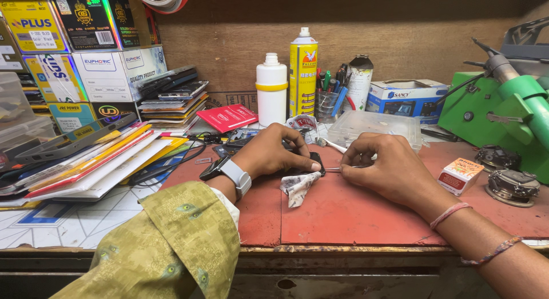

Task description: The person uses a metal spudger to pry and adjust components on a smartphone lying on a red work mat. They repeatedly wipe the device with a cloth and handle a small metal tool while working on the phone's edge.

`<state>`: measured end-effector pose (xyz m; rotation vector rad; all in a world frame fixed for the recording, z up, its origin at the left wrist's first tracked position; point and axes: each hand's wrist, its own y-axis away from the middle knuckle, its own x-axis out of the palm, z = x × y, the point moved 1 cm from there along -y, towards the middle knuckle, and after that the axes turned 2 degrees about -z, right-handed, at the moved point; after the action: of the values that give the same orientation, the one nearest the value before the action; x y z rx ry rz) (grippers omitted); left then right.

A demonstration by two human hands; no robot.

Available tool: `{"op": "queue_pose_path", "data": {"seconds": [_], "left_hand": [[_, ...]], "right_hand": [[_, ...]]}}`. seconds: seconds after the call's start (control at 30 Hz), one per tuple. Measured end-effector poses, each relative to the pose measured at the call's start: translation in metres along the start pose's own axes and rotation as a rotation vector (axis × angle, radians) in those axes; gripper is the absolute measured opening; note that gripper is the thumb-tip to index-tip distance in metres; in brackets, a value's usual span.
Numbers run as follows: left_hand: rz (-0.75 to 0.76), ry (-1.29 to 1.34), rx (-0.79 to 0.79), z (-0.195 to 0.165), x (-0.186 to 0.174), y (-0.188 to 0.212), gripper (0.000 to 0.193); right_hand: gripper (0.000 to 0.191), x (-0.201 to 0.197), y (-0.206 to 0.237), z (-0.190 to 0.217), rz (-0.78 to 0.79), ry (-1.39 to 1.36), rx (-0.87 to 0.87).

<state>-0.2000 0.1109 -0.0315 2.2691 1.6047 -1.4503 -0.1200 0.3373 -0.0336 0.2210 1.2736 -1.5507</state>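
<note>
Head cam: left hand (273, 155) curled down over a small black phone-like device (311, 162), pinning it flat on the worn red bench mat (349, 213). Right hand (384, 164) closed in a pinch on a thin metal tool (336, 169), tip at the device's right edge. Crumpled white printed wrapper (297, 187) lies just below the device, touching left hand's fingers. Small orange/white box (460, 175) to the right, apart from the hands. White plastic bottle (271, 88) + yellow spray can (302, 70) upright at the back.

Left hand (274, 156) pressed flat; right hand (389, 164) pinching (fingers curled).
</note>
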Motion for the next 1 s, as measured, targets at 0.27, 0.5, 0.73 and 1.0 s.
{"op": "queue_pose_path", "data": {"seconds": [0.27,0.5,0.73,1.0], "left_hand": [[0.012,0.044,0.013,0.0107,0.0014,-0.0061,0.037],[0.015,0.058,-0.006,0.0081,0.0037,-0.0052,0.037],[0.012,0.037,-0.006,0.008,0.0022,-0.0041,0.037],[0.034,0.053,-0.022,0.0087,0.0012,-0.0041,0.036]], "right_hand": [[0.022,0.0039,-0.0047,-0.0028,-0.008,-0.005,-0.019],[0.023,0.002,-0.003,-0.0051,-0.002,0.004,-0.011],[0.022,0.0031,-0.0034,-0.003,-0.004,0.006,-0.003],[0.022,0.0035,-0.0037,-0.0021,0.002,0.007,0.001]]}}
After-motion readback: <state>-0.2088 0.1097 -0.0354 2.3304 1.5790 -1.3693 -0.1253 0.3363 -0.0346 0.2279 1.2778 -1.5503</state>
